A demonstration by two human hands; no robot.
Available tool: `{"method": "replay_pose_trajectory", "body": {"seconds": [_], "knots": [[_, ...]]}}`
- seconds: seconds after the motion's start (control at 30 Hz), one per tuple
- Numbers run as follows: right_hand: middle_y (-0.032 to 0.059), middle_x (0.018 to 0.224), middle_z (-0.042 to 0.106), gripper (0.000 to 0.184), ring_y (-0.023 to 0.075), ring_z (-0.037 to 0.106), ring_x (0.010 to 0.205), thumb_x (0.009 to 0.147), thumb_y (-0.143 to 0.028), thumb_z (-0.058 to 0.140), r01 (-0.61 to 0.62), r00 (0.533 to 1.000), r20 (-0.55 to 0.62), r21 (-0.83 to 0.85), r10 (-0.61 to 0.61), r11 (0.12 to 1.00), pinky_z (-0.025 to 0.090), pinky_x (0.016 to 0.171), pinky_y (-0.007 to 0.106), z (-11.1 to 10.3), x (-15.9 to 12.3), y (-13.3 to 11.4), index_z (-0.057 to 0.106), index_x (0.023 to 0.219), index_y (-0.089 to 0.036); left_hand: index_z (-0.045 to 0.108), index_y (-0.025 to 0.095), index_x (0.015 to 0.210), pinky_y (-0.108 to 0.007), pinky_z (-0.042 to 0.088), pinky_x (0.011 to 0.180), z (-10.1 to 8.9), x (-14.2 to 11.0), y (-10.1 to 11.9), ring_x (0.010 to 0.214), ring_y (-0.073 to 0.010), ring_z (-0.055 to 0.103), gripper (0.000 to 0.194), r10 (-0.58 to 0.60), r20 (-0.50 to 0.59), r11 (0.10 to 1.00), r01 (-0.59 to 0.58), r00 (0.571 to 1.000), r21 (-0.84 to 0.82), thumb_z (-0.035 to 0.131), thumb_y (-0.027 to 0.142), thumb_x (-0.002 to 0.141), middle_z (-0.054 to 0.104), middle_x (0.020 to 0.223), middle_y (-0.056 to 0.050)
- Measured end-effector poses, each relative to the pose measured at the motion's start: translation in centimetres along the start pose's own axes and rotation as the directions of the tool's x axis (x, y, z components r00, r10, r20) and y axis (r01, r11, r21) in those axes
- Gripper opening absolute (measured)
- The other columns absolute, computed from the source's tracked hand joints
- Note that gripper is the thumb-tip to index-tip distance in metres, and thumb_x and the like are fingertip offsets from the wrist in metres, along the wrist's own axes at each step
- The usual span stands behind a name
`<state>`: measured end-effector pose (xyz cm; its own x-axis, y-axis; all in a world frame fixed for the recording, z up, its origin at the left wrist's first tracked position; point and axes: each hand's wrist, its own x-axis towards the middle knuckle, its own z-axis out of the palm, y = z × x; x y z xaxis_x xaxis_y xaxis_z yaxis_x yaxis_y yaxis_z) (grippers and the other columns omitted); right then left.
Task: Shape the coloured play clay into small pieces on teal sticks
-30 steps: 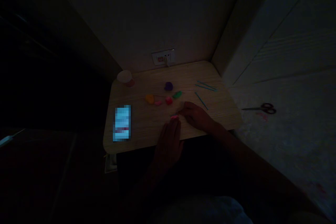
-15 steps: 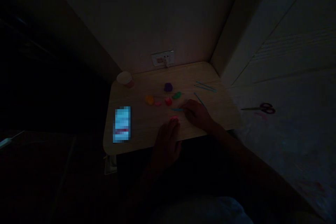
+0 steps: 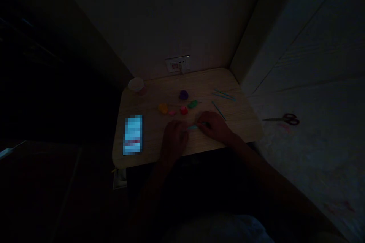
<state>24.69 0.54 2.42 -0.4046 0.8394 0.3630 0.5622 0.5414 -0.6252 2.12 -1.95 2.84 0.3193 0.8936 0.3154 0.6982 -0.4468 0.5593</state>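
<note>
Just below the centre of the frame, the right hand (image 3: 212,127) bends over the table (image 3: 151,140), its thumb and fingers pinched together on a thin, pale blue stick (image 3: 192,127). Most of what shows of the stick juts out to the left of this grip, lying nearly level in the frame; a short bit appears among the fingers at its right end.

Left of it, the left hand (image 3: 174,140) is curled with its fingertips close to the stick's left end. Whether they touch the stick, or close on anything else, I cannot tell in the dim light.

Above the two hands, at mid-frame, lie a red lump (image 3: 184,110), a pink lump (image 3: 172,112), a yellow lump (image 3: 163,109) and a green lump (image 3: 192,104), with a purple lump (image 3: 183,95) higher up. Right of centre, a loose stick (image 3: 218,111) slants beyond the right hand, and two sticks (image 3: 224,97) form a narrow V above it.

Toward the left of the frame, a lit phone (image 3: 132,135) rests on the table, below a cup (image 3: 137,85). At the right of the frame, scissors (image 3: 285,119) lie off the table on a pale surface (image 3: 308,148).
</note>
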Motion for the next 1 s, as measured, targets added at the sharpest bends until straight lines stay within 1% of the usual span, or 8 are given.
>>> {"method": "replay_pose_trajectory", "body": {"seconds": [0.13, 0.23, 0.3, 0.57, 0.67, 0.77, 0.9, 1.0], "knots": [[0.0079, 0.095, 0.071, 0.015, 0.0242, 0.064, 0.095, 0.099, -0.028, 0.062, 0.078, 0.996, 0.059, -0.075, -0.074, 0.994, 0.046, 0.088, 0.038, 0.2, -0.3, -0.3, 0.074, 0.095, -0.02, 0.071, 0.02, 0.115, -0.044, 0.052, 0.104, -0.5, 1.1, -0.7, 0.111, -0.0256, 0.059, 0.037, 0.097, 0.11, 0.99, -0.085, 0.989, -0.108, 0.057, 0.007, 0.083, 0.062, 0.112, -0.008], [0.0076, 0.091, 0.068, 0.017, 0.0231, 0.061, 0.09, 0.101, -0.027, 0.061, 0.118, 0.988, 0.12, -0.15, -0.1, 0.982, 0.046, 0.083, 0.036, 0.5, -0.6, -0.4, 0.073, 0.091, -0.019, 0.072, 0.021, 0.119, -0.046, 0.051, 0.105, -0.8, 1.3, -1.1, 0.112, -0.026, 0.059, 0.052, 0.127, 0.154, 0.982, -0.103, 0.98, -0.155, 0.053, 0.002, 0.075, 0.061, 0.113, -0.008], [0.0068, 0.088, 0.065, 0.021, 0.0214, 0.059, 0.086, 0.103, -0.027, 0.059, 0.127, 0.985, 0.14, -0.188, -0.102, 0.974, 0.045, 0.079, 0.034, 0.6, -0.7, -0.4, 0.071, 0.087, -0.019, 0.072, 0.021, 0.12, -0.047, 0.051, 0.105, -1.0, 1.2, -1.2, 0.112, -0.0262, 0.059, 0.055, 0.144, 0.168, 0.978, -0.115, 0.975, -0.176, 0.053, 0.002, 0.072, 0.061, 0.112, -0.008], [0.008, 0.089, 0.062, 0.023, 0.0212, 0.056, 0.083, 0.103, -0.025, 0.055, 0.071, 0.994, 0.096, -0.301, -0.044, 0.951, 0.043, 0.074, 0.033, 0.9, -0.4, -0.7, 0.07, 0.086, -0.019, 0.074, 0.02, 0.116, -0.046, 0.051, 0.102, -0.7, 1.6, -1.2, 0.107, -0.0251, 0.058, 0.052, 0.157, 0.15, 0.977, -0.131, 0.976, -0.169, 0.052, 0.002, 0.073, 0.06, 0.107, -0.008], [0.0082, 0.089, 0.061, 0.023, 0.0217, 0.054, 0.082, 0.103, -0.025, 0.054, 0.047, 0.997, 0.068, -0.335, -0.026, 0.941, 0.042, 0.073, 0.033, 1.0, -0.2, -0.9, 0.069, 0.087, -0.02, 0.074, 0.02, 0.116, -0.047, 0.05, 0.104, -0.6, 1.9, -1.4, 0.107, -0.025, 0.057, 0.052, 0.171, 0.13, 0.972, -0.146, 0.977, -0.182, 0.053, 0.002, 0.072, 0.059, 0.106, -0.007], [0.0078, 0.087, 0.06, 0.023, 0.0217, 0.053, 0.08, 0.103, -0.026, 0.054, 0.038, 0.998, 0.051, -0.36, -0.021, 0.932, 0.041, 0.071, 0.033, 1.2, 0.1, -0.8, 0.069, 0.086, -0.02, 0.073, 0.02, 0.117, -0.048, 0.049, 0.107, -0.5, 2.2, -1.5, 0.108, -0.0256, 0.057, 0.049, 0.165, 0.135, 0.978, -0.145, 0.977, -0.147, 0.054, 0.004, 0.074, 0.059, 0.106, -0.008], [0.0075, 0.088, 0.061, 0.024, 0.0214, 0.054, 0.082, 0.104, -0.028, 0.055, 0.074, 0.996, 0.073, -0.315, -0.054, 0.946, 0.042, 0.073, 0.033, 1.1, 0.4, -0.1, 0.07, 0.087, -0.02, 0.07, 0.02, 0.12, -0.05, 0.048, 0.11, -0.7, 2.2, -1.3, 0.113, -0.0271, 0.058, 0.044, 0.153, 0.155, 0.985, -0.138, 0.976, -0.1, 0.056, 0.008, 0.08, 0.061, 0.11, -0.009], [0.0082, 0.091, 0.063, 0.023, 0.0227, 0.057, 0.089, 0.104, -0.028, 0.056, 0.106, 0.992, 0.098, -0.237, -0.085, 0.966, 0.045, 0.079, 0.034, 0.7, 0.2, 0.6, 0.07, 0.087, -0.019, 0.065, 0.019, 0.126, -0.053, 0.043, 0.117, -0.7, 1.9, -1.4, 0.124, -0.0292, 0.056, 0.045, 0.146, 0.146, 0.988, -0.137, 0.978, -0.075, 0.058, 0.01, 0.083, 0.062, 0.123, -0.01]]}}
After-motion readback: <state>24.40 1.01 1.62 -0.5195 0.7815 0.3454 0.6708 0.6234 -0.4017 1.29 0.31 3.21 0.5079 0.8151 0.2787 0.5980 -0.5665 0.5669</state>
